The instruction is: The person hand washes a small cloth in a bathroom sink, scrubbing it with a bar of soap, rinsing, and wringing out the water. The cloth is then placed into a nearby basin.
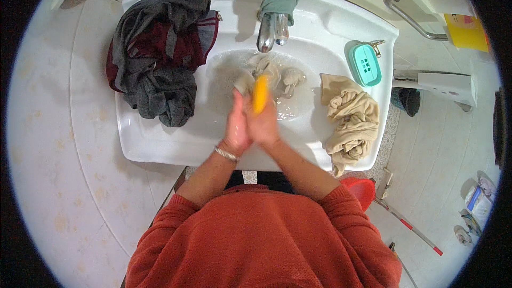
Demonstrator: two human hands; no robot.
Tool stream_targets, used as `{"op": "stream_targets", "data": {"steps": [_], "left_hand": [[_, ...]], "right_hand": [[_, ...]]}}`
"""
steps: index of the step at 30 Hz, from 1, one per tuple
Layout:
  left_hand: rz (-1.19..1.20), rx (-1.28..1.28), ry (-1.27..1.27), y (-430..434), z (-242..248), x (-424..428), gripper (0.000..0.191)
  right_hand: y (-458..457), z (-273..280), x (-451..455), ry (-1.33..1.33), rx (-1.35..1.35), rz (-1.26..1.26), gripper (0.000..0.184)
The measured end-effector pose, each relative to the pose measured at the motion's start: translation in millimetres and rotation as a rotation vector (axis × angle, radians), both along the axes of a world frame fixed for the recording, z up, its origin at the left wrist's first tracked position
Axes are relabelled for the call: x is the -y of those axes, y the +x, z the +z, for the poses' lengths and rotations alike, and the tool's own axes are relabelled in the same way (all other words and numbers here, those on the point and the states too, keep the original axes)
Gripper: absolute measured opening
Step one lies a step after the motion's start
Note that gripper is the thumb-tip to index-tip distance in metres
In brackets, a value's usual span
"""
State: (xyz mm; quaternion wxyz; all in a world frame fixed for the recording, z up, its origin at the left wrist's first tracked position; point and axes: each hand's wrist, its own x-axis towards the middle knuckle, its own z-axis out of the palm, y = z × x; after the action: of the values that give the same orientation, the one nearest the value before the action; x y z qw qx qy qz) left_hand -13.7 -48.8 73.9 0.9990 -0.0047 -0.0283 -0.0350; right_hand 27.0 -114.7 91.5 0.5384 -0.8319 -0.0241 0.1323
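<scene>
Over the basin, my right hand (263,126) grips a yellow bar (260,94), probably soap, blurred by motion. My left hand (237,126) is pressed beside it, with a light wet cloth (243,82) at its fingertips; the fingers are partly hidden. Beyond the hands, pale wet fabric (294,78) lies in cloudy water within the white sink (172,146). The metal faucet (266,36), with a green cloth (279,3) wrapped around it, stands above the water.
Grey and maroon clothing (160,56) is heaped on the sink's left side. A twisted beige garment (354,120) lies on the right rim, below a turquoise soap dish (365,65) and a small chain. A red basin (360,192) and a red-and-white pole (416,228) are at lower right.
</scene>
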Motion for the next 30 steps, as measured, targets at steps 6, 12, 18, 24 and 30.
{"op": "stream_targets", "data": {"steps": [6,12,18,24,30], "left_hand": [[0.067,-0.513,0.340,-17.6,14.8,20.8,0.077],[0.004,0.020,-0.099,5.9,34.7,-2.5,0.078],[0.175,-0.604,0.088,-10.4,26.8,0.0,0.078],[0.136,-0.512,0.284,-12.7,28.3,7.2,0.047],[0.071,-0.491,0.834,21.1,39.2,15.6,0.045]], "right_hand": [[26.3,18.0,-14.4,-0.178,0.079,0.131,0.046],[5.1,17.3,0.9,-0.132,0.098,0.384,0.057],[4.1,-17.9,17.8,-0.108,0.140,0.161,0.040],[45.9,-13.3,49.4,0.112,-0.207,-0.038,0.029],[101.1,49.7,118.4,-0.044,-0.217,-0.124,0.031]]}}
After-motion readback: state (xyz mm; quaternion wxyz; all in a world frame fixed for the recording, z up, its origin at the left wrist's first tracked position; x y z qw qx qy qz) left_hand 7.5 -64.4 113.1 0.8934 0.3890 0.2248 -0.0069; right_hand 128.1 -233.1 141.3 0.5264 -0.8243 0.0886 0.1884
